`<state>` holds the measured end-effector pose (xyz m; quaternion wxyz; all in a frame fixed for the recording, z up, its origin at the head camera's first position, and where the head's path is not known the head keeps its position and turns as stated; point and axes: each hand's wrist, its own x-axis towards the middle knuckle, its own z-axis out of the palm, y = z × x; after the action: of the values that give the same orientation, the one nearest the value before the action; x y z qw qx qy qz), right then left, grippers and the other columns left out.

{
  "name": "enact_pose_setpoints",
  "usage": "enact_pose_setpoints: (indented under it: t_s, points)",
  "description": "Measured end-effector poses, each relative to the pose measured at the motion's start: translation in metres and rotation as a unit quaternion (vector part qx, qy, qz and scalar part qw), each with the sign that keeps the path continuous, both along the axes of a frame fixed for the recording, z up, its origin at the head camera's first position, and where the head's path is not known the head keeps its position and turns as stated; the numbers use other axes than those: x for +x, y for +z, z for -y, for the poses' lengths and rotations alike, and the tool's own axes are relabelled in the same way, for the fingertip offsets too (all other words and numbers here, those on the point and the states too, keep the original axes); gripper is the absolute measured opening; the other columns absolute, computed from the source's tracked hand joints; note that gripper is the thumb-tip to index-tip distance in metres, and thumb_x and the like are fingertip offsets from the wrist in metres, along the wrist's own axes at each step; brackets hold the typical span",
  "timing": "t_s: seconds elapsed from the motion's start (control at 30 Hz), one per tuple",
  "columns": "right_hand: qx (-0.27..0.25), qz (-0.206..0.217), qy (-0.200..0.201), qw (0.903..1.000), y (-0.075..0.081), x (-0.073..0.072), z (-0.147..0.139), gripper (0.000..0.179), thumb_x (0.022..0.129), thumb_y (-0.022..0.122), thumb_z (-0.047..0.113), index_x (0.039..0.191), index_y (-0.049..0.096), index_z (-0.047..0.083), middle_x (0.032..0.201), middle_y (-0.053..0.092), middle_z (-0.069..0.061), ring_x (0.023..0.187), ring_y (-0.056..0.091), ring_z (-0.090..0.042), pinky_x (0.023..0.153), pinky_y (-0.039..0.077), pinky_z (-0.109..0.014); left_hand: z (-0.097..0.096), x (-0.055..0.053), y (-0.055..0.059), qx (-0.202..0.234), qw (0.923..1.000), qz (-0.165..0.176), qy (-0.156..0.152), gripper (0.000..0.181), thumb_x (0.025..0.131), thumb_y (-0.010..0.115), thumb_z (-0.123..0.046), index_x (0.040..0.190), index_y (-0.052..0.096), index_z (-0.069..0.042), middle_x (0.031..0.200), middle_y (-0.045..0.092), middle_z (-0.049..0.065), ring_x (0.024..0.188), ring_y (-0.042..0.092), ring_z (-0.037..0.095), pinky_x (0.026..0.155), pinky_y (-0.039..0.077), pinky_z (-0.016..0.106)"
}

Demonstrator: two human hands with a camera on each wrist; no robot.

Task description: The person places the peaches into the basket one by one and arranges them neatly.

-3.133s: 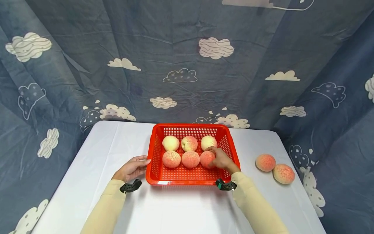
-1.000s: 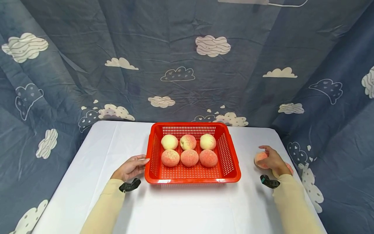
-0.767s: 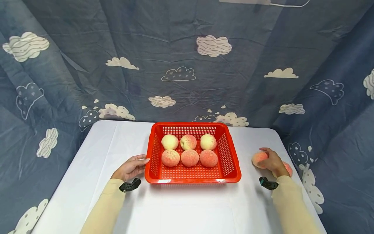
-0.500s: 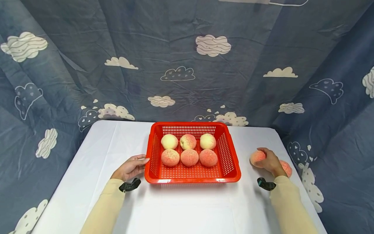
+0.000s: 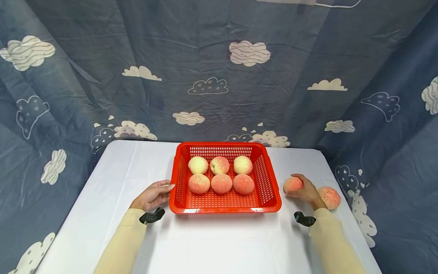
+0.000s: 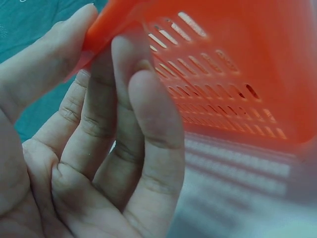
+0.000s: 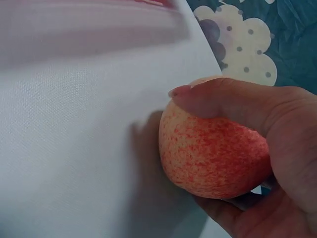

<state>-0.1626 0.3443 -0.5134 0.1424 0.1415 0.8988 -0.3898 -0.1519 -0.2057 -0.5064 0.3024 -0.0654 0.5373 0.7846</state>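
My left hand (image 5: 155,195) pinches the left rim of a red plastic basket (image 5: 224,210), thumb above and fingers below, as the left wrist view shows up close. Inside the basket, several peaches (image 5: 221,184) lie in two rows, the back ones paler, the front ones redder. To the right of the basket, my right hand (image 5: 307,191) grips another peach (image 7: 213,153) between thumb and fingers. In the right wrist view the white table surface and a shadow appear beside this peach. A further peach (image 5: 329,198) rests on the table by my right wrist.
The white table (image 5: 226,247) has its right edge just beyond the loose peach. A dark blue curtain (image 5: 219,106) with cloud prints hangs behind and at both sides. A strip of the basket's floor in front of the peaches shows bare.
My right hand left the basket's front-right peach, reached right, took hold of a peach on the table and moved it left towards the basket. My left hand stayed on the rim.
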Motion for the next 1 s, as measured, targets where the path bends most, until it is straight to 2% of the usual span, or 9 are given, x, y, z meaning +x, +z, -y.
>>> enact_pose_setpoints:
  t_s: [0.27,0.53,0.73,1.0]
  points:
    - [0.007,-0.023,-0.018,0.9996,0.005,0.005,0.004,0.084,0.081,0.075,0.023,0.148,0.028,0.003,0.144,0.034,-0.03,0.124,0.039,-0.045,0.104,0.034,-0.06,-0.002,0.001,0.001,-0.005,0.9999,-0.009,-0.006,0.007,0.096,0.058,-0.007,0.101,0.061,-0.009,0.092,0.07,0.003,0.077,0.068,0.013,0.073,0.057,0.027]
    - [-0.029,-0.069,-0.049,0.996,0.027,0.006,0.012,0.085,0.084,0.073,0.034,0.149,0.027,0.005,0.145,0.035,-0.027,0.125,0.04,-0.042,0.104,0.036,-0.058,-0.002,0.0,0.003,-0.007,1.0,-0.003,-0.002,0.008,0.096,0.057,-0.007,0.101,0.062,-0.01,0.092,0.07,0.003,0.077,0.067,0.014,0.072,0.057,0.027]
    - [-0.069,-0.103,-0.069,0.9898,0.048,0.008,0.025,0.082,0.084,0.074,0.034,0.148,0.03,0.006,0.147,0.034,-0.024,0.128,0.037,-0.041,0.106,0.034,-0.058,-0.001,0.001,0.003,-0.016,0.9999,-0.002,0.005,0.009,0.096,0.059,-0.007,0.104,0.061,-0.007,0.093,0.07,0.004,0.078,0.067,0.014,0.073,0.057,0.028]
    - [-0.095,-0.145,-0.053,0.9833,0.07,0.011,0.045,0.073,0.087,0.073,0.024,0.145,0.034,0.003,0.144,0.038,-0.024,0.126,0.039,-0.04,0.106,0.035,-0.056,-0.001,0.003,0.001,-0.009,0.9999,-0.009,-0.001,0.007,0.097,0.057,-0.007,0.102,0.06,-0.009,0.094,0.07,0.003,0.079,0.068,0.013,0.073,0.057,0.027]
